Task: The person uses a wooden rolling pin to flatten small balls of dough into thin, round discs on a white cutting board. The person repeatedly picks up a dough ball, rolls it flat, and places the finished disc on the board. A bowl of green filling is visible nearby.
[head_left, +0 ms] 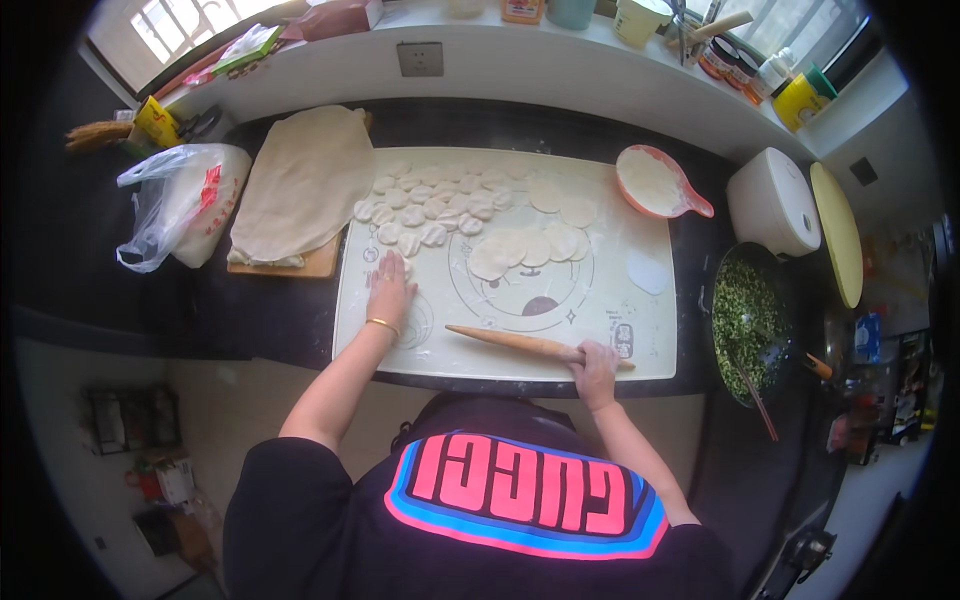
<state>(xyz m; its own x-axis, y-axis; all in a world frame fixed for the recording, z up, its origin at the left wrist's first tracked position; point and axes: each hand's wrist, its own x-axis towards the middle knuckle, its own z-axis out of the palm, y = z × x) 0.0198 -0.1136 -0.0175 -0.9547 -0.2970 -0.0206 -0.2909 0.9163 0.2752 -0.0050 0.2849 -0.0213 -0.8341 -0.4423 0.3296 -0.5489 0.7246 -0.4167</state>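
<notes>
A tapered wooden rolling pin [515, 342] lies slantwise near the front edge of the pale pastry mat [480, 362]. My right hand [597, 372] is closed around its right-hand part. On the left of the mat, my left hand [392, 295] reaches forward with its fingers stretched out. Its fingertips are beside the nearest of several small flattened dough pieces [433, 235], and a bit of dough shows at their edge; what lies beneath the palm is hidden. Thin round dough wrappers [535, 243] overlap in a row at the mat's middle, with more wrappers [560, 198] behind them.
A red-handled bowl of flour [650, 180] and a white scraper [647, 272] are at the mat's right. Beyond stands a pan of chopped green filling [745, 320] with chopsticks. A large dough sheet [305, 180] covers a wooden board at left, beside a plastic bag [190, 200].
</notes>
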